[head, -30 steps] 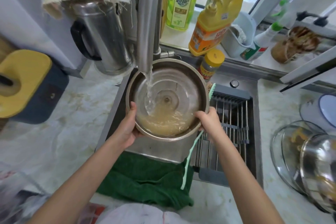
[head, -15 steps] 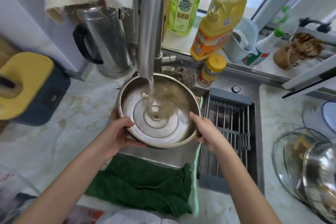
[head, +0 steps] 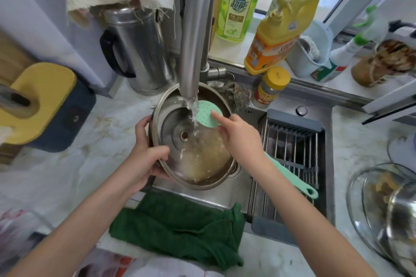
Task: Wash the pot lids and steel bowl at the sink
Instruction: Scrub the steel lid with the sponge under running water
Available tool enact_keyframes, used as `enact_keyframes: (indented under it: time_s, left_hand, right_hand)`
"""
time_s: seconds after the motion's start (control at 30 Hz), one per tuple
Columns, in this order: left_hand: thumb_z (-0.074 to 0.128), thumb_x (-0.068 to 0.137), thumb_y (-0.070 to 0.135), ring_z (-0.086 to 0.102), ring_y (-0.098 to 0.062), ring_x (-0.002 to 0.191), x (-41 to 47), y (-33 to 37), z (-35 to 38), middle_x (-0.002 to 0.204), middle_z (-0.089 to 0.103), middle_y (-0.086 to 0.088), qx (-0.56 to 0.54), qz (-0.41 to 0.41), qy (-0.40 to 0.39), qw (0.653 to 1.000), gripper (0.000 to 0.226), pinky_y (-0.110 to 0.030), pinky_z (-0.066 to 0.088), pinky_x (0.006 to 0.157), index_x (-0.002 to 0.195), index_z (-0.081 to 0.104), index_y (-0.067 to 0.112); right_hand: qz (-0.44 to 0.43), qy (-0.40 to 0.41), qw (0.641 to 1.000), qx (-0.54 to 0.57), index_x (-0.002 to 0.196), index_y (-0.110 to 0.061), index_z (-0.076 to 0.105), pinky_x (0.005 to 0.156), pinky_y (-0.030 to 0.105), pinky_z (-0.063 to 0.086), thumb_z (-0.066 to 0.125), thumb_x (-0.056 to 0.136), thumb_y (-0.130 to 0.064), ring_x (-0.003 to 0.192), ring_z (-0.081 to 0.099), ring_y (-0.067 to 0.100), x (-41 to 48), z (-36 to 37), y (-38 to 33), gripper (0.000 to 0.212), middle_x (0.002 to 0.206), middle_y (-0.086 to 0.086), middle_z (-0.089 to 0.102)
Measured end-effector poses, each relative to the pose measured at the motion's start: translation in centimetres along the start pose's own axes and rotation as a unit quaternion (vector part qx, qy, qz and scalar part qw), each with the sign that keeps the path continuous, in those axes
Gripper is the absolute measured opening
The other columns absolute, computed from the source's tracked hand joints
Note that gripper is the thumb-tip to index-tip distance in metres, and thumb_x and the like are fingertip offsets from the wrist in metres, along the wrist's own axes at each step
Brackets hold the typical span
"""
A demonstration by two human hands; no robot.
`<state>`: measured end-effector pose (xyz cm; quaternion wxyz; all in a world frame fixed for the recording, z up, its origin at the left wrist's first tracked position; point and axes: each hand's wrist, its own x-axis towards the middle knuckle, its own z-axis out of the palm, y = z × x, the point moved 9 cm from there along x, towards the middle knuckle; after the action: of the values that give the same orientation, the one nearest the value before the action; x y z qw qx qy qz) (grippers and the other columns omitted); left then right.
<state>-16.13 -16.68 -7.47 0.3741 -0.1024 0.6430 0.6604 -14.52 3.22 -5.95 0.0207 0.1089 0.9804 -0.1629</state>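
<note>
Steel lid, inverted under the running faucet over the sink: left hand clenches the near-left rim, right hand grasps the green brush, whose head sits at the far inner edge.

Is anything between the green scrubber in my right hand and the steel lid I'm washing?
Nothing solid shows. The right hand holds the green scrubber with its head inside the steel lid, beside the faucet stream; murky water pools in the lid's lower part.
</note>
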Motion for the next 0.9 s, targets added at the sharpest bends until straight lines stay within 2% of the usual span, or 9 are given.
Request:
enact_keyframes:
  time_s: [0.1, 0.2, 0.3, 0.43, 0.5, 0.57, 0.67, 0.73, 0.9]
  left_hand:
    - [0.049, 0.058, 0.001, 0.061, -0.035, 0.084, 0.0, -0.1, -0.5, 0.113, 0.049, -0.008, -0.036, -0.012, 0.018, 0.999, 0.082, -0.05, 0.055, 0.048, 0.127, 0.029, 0.04]
    - [0.041, 0.079, -0.012, 0.056, -0.033, 0.086, 0.3, -0.4, -1.8, 0.108, 0.047, -0.005, -0.067, -0.017, 0.048, 0.996, 0.069, -0.045, 0.053, 0.042, 0.128, 0.032, 0.036]
    - [0.042, 0.076, -0.012, 0.056, -0.032, 0.084, 0.6, -0.7, -2.1, 0.107, 0.047, -0.005, -0.058, -0.019, 0.057, 0.997, 0.071, -0.042, 0.053, 0.04, 0.128, 0.034, 0.035]
    - [0.039, 0.076, -0.012, 0.055, -0.029, 0.083, 0.6, -0.7, -1.4, 0.106, 0.046, -0.002, -0.055, -0.019, 0.047, 0.997, 0.069, -0.041, 0.054, 0.04, 0.127, 0.033, 0.033]
    - [0.047, 0.061, -0.003, 0.059, -0.025, 0.077, 0.5, -0.4, -1.1, 0.105, 0.049, -0.002, -0.037, -0.013, 0.034, 0.999, 0.077, -0.039, 0.053, 0.041, 0.127, 0.034, 0.035]
    - [0.045, 0.055, 0.001, 0.059, -0.024, 0.072, 0.5, -0.3, -1.2, 0.102, 0.05, -0.003, -0.043, -0.013, 0.039, 0.998, 0.078, -0.037, 0.052, 0.04, 0.124, 0.036, 0.036]
    - [0.045, 0.065, -0.004, 0.057, -0.025, 0.072, 0.8, 0.0, -1.8, 0.101, 0.049, -0.002, -0.063, 0.002, 0.058, 0.996, 0.072, -0.033, 0.05, 0.038, 0.124, 0.036, 0.036]
    - [0.045, 0.054, 0.002, 0.057, -0.026, 0.076, 1.0, -0.1, -1.8, 0.103, 0.049, -0.001, -0.063, 0.003, 0.056, 0.996, 0.081, -0.034, 0.05, 0.039, 0.126, 0.035, 0.037]
    - [0.042, 0.049, 0.004, 0.056, -0.026, 0.077, 0.7, -1.1, -1.0, 0.105, 0.049, -0.004, -0.067, -0.015, 0.044, 0.997, 0.084, -0.032, 0.05, 0.038, 0.126, 0.036, 0.037]
  right_hand:
    - [0.003, -0.074, 0.997, -0.005, 0.145, -0.037, 0.039, 0.067, 0.038, 0.043, 0.038, 0.102, -0.027, 0.093, 0.06, 0.036, 0.9, 3.3, -0.3, 0.044, 0.104, 0.009, 0.057]
    - [0.009, -0.153, 0.987, -0.05, 0.138, -0.036, 0.048, 0.072, 0.036, 0.047, 0.039, 0.099, -0.022, 0.1, 0.062, 0.034, -0.7, 4.3, 1.7, 0.043, 0.112, 0.011, 0.065]
    - [0.002, -0.217, 0.971, -0.105, 0.139, -0.04, 0.045, 0.071, 0.033, 0.045, 0.038, 0.099, -0.024, 0.101, 0.062, 0.032, -2.9, 4.5, 2.7, 0.044, 0.114, 0.008, 0.065]
    - [0.028, -0.13, 0.987, -0.089, 0.147, -0.033, 0.034, 0.07, 0.037, 0.045, 0.034, 0.102, -0.027, 0.098, 0.061, 0.034, -1.6, 3.5, 2.4, 0.045, 0.115, 0.01, 0.058]
    - [0.019, -0.095, 0.994, -0.046, 0.148, -0.03, 0.031, 0.065, 0.035, 0.04, 0.035, 0.103, -0.026, 0.094, 0.06, 0.033, -0.2, 3.3, 1.1, 0.046, 0.108, 0.01, 0.056]
    - [-0.011, -0.096, 0.995, -0.016, 0.147, -0.029, 0.036, 0.066, 0.035, 0.043, 0.038, 0.102, -0.023, 0.091, 0.06, 0.034, 0.3, 3.5, -0.3, 0.045, 0.103, 0.01, 0.057]
    - [-0.025, -0.154, 0.986, -0.052, 0.14, -0.032, 0.045, 0.069, 0.036, 0.046, 0.04, 0.098, -0.021, 0.094, 0.062, 0.035, -1.2, 4.4, -0.4, 0.044, 0.107, 0.012, 0.063]
    - [-0.004, -0.183, 0.98, -0.074, 0.138, -0.031, 0.048, 0.071, 0.036, 0.048, 0.04, 0.097, -0.019, 0.096, 0.062, 0.035, -2.4, 4.4, 0.8, 0.043, 0.11, 0.013, 0.064]
    - [0.017, -0.11, 0.991, -0.069, 0.144, -0.029, 0.039, 0.066, 0.034, 0.038, 0.04, 0.098, -0.018, 0.095, 0.06, 0.035, -0.4, 3.2, 0.8, 0.047, 0.107, 0.011, 0.057]
